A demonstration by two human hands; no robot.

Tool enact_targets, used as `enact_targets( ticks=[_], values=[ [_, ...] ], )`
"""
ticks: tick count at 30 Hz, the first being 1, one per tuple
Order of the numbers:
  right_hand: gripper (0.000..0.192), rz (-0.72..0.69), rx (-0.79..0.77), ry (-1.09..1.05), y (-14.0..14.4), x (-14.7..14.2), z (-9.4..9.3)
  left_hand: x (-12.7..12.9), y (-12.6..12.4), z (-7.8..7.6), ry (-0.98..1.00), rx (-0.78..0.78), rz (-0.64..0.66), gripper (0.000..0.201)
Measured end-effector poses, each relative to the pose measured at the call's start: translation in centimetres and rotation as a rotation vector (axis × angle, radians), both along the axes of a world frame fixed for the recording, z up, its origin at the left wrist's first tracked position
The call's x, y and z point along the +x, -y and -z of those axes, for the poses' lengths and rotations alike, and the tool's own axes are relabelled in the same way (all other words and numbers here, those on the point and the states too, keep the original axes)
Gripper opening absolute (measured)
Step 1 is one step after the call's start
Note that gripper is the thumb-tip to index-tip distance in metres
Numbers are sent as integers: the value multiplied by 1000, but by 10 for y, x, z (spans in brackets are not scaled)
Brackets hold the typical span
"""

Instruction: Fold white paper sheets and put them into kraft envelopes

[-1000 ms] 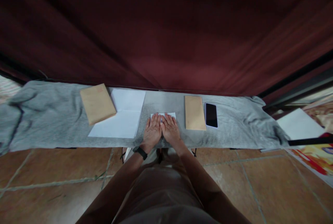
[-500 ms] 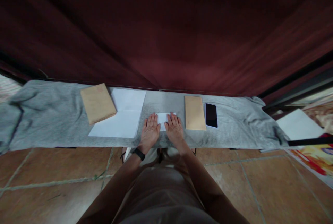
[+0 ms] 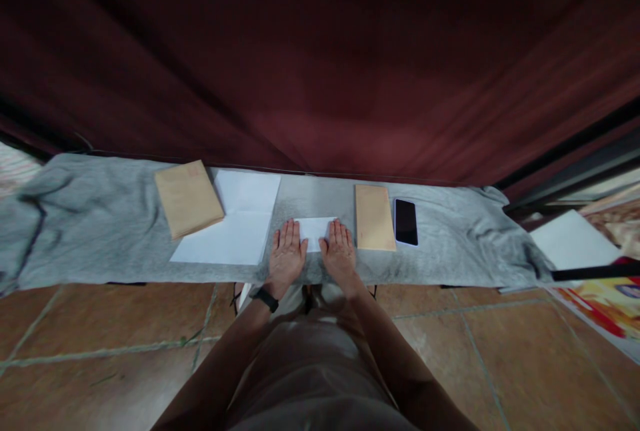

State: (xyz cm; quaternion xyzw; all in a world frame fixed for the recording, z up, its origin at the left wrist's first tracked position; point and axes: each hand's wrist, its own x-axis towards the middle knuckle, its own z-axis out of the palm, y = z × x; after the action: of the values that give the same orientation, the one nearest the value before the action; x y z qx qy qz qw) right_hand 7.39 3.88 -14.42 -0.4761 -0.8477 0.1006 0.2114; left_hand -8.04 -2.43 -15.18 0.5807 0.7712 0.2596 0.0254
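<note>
Head view: a folded white paper (image 3: 315, 233) is pressed flat on the grey cloth (image 3: 100, 231), left hand (image 3: 286, 256) and right hand (image 3: 340, 254) spread open, gripping nothing. An envelope (image 3: 374, 217) waits unfilled at three o'clock.

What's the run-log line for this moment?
left hand: flat on folded white paper | right hand: flat on same paper | brown envelope, phone to right | surface: grey cloth
</note>
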Motion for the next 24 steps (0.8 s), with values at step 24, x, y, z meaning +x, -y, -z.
enact_targets(
  ticks=[24],
  values=[
    [55, -56, 47, -62, 5, 21, 2, 0, 14, -16, -135, -34, -66, 60]
  ],
)
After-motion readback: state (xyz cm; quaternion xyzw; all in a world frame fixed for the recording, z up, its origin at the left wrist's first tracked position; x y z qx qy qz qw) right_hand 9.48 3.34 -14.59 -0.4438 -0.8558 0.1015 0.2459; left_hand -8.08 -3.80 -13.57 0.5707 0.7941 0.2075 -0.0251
